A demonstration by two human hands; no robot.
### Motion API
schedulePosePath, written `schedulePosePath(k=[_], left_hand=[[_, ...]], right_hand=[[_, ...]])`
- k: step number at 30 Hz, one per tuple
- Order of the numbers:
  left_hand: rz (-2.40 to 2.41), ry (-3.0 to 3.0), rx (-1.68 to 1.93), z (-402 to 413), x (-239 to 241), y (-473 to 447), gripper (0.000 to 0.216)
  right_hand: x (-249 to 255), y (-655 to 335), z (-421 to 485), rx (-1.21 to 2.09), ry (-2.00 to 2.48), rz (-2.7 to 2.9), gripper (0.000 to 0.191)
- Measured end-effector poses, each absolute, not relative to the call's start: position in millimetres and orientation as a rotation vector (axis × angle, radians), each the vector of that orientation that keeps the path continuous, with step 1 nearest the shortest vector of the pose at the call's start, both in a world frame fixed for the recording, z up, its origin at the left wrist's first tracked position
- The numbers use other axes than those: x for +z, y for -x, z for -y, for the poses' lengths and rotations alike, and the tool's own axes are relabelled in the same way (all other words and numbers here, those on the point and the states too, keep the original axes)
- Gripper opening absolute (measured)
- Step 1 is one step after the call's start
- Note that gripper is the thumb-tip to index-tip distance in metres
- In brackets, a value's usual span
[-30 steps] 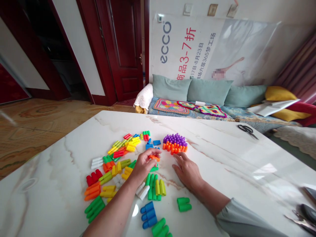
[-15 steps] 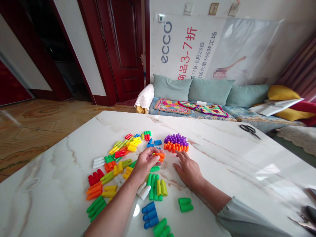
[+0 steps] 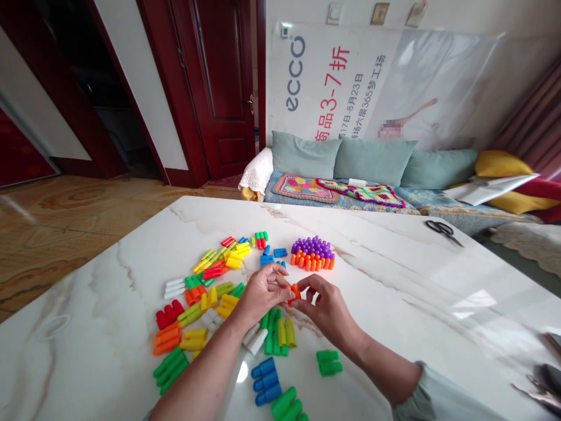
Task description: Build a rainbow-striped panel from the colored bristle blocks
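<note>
Your right hand (image 3: 323, 299) had left its spot just in front of the block of pegs and swung toward seven o'clock, meeting your left hand (image 3: 262, 295). Half a second earlier, your left alone had held up the small orange plastic piece with rounded ends (image 3: 294, 294); now you had it lower and nearer, between both hands, just above the glossy white marble-patterned table (image 3: 394, 275).

Your left thumb and fingers were pinching the orange piece from one side, and your right thumb and forefinger were grasping it from the other. Your remaining right fingers were curled and partly hidden, so whether they touched it could not be told.

Taking the orange piece as the clock's centre, the tight block of upright purple and orange plastic pegs (image 3: 312, 255) stood at one o'clock, near your fingertips and apart from them; it had stayed where it was. Toward seven lay long green plastic tubes (image 3: 272, 333), with a yellow-green double-tube piece (image 3: 287, 333) against them and a white round-tipped piece (image 3: 256, 340) just beside. Your green double-tube piece (image 3: 329, 363) lay alone at five, and the blue triple-tube piece (image 3: 266, 382) between six and seven. Around nine sat a red triple-tube piece (image 3: 169, 314). Well apart at two lay black-handled scissors (image 3: 442, 230).
</note>
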State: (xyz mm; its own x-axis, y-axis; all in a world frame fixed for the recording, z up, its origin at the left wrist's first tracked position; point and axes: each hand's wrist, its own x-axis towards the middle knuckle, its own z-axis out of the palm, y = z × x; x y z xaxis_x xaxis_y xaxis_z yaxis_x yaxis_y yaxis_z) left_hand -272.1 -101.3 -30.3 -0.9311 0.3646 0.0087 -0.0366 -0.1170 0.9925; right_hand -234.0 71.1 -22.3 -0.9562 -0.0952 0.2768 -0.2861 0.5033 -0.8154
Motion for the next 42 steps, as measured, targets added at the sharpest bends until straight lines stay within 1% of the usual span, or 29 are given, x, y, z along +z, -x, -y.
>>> schedulePosePath(k=[5,7,11,13,20,26,36,42], left_hand=[[-2.02,-0.4,2.071,101.6,-36.9,274.3,0.042],[-2.078,-0.432,2.064,101.1,-39.7,275.0,0.038],[-2.118,-0.49,2.047,99.6,-41.9,275.1,0.033],[-2.128,-0.499,2.042,99.2,-42.1,274.8,0.032],[-2.171,-0.512,2.014,100.0,-43.5,275.1,0.031],[-2.203,-0.525,1.995,99.7,-41.2,274.4,0.028],[-2.239,-0.57,1.975,99.0,-47.6,276.8,0.026],[-2.442,-0.714,1.828,97.5,-40.3,270.0,0.014]], right_hand=[[-23.9,234.4,-80.0,1.551,-0.231,2.526,0.019],[-28.9,240.9,-96.4,1.486,-0.135,2.467,0.02],[-44.8,259.4,-137.3,1.194,0.048,2.449,0.021],[-51.5,267.4,-150.3,1.098,0.061,2.477,0.021],[-61.7,268.1,-154.3,1.019,0.081,2.461,0.022],[-59.9,250.3,-148.9,0.786,-0.164,2.641,0.023],[-67.5,253.3,-143.4,0.342,-0.333,2.73,0.029],[-61.9,252.7,-134.8,0.3,-0.358,2.738,0.025]])
